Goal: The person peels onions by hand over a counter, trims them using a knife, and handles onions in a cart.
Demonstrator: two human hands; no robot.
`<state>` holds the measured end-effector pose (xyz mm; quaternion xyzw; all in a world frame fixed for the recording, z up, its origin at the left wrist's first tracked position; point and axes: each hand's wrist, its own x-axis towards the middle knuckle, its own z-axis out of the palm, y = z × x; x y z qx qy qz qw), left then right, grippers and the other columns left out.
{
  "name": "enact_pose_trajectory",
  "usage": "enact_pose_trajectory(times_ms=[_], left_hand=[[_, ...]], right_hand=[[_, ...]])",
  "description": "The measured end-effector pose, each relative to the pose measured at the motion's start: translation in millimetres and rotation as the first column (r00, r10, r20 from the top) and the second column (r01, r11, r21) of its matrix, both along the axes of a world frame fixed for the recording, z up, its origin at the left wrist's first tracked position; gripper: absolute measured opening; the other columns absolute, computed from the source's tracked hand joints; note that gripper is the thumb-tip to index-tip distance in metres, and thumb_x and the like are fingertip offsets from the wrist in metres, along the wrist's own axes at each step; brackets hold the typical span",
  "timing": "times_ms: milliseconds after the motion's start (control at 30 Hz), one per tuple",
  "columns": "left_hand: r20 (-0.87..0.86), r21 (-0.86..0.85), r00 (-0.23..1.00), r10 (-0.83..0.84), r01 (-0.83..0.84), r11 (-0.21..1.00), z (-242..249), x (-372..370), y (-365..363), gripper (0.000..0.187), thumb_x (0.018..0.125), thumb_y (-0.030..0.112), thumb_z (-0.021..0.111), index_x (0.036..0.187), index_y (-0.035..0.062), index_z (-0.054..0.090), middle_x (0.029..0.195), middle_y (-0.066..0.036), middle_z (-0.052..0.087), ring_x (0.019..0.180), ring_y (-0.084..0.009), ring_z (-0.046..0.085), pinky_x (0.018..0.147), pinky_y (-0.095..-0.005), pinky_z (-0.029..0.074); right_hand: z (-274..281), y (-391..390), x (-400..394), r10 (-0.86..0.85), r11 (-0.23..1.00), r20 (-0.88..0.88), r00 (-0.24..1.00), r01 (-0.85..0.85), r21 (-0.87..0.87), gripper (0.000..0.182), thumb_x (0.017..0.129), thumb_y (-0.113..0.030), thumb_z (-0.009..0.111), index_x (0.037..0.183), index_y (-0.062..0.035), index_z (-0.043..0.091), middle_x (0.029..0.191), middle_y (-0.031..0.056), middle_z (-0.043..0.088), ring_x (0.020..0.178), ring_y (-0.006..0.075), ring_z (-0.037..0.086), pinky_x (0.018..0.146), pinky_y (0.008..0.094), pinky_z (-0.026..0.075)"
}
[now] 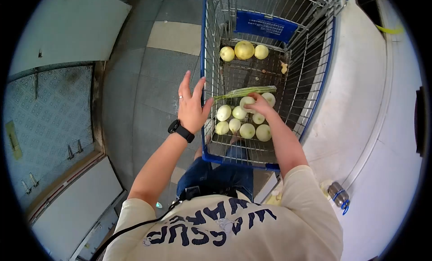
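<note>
My right hand point(260, 104) reaches down into a wire shopping cart point(205, 49) with its fingers closed round a pale onion point(246, 102). Several more whitish onions point(247, 131) lie below and beside it in two loose rows on the cart floor. Just beyond the held onion, a bundle of long green stalks point(249, 91) stretches across the basket. At the cart's left rim is my left hand point(193, 107), fingers spread and nothing held, wearing a ring and a black wristwatch.
Three yellowish onions point(244, 50) sit at the cart's far end, beneath a blue sign panel point(266, 26). Small scraps point(284, 67) lie near its right side. A pale ledge point(346, 108) runs along the right, with a dark bottle point(338, 194) on it. Grey floor tiles point(155, 90) extend leftward.
</note>
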<state>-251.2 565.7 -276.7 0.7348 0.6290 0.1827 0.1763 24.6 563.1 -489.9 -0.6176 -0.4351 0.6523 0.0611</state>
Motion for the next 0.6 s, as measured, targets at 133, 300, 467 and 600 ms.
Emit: enact_pose_trajectory(times_ms=[133, 300, 467, 600], left_hand=[[-0.023, 0.023, 0.997, 0.08, -0.08, 0.997, -36, 20, 15, 0.07, 0.084, 0.017, 0.07, 0.145, 0.0062, 0.036, 0.155, -0.026, 0.019, 0.138, -0.0458, 0.03, 0.11, -0.0501, 0.034], [0.087, 0.019, 0.984, 0.155, -0.157, 0.987, -54, 28, 14, 0.074, 0.083, 0.012, 0.07, 0.146, 0.0051, 0.032, 0.156, -0.023, 0.021, 0.138, -0.0444, 0.033, 0.11, -0.0487, 0.035], [0.105, -0.013, 0.976, 0.192, -0.192, 0.981, -54, 29, 14, 0.072, 0.083, 0.011, 0.069, 0.146, 0.0068, 0.033, 0.155, -0.021, 0.023, 0.138, -0.0433, 0.034, 0.109, -0.0481, 0.038], [0.098, -0.02, 0.973, 0.209, -0.208, 0.978, -54, 29, 14, 0.072, 0.083, 0.009, 0.068, 0.146, 0.0077, 0.033, 0.154, -0.021, 0.024, 0.138, -0.0428, 0.034, 0.108, -0.0482, 0.039]], right_hand=[[-65, 9, -12, 0.086, 0.996, -0.066, 0.994, -0.085, 0.01, 0.07, 0.066, -0.024, 0.084, 0.128, -0.0072, 0.056, 0.12, 0.0135, 0.065, 0.107, 0.0269, 0.063, 0.094, 0.0362, 0.049], [-96, 9, -23, 0.222, 0.973, -0.072, 0.972, -0.215, 0.089, 0.071, 0.064, -0.025, 0.081, 0.129, -0.0159, 0.055, 0.119, 0.0127, 0.066, 0.109, 0.0294, 0.064, 0.094, 0.0381, 0.049], [-110, 1, -38, 0.325, 0.917, 0.125, 0.937, -0.345, 0.199, 0.083, 0.067, -0.027, 0.081, 0.142, -0.0229, 0.045, 0.145, 0.0196, 0.045, 0.124, 0.0371, 0.053, 0.104, 0.0403, 0.045], [-59, 2, -48, 0.388, 0.894, 0.294, 0.873, -0.434, 0.109, 0.083, 0.07, -0.027, 0.081, 0.144, -0.0224, 0.042, 0.148, 0.0227, 0.035, 0.127, 0.0406, 0.049, 0.104, 0.0419, 0.045]])
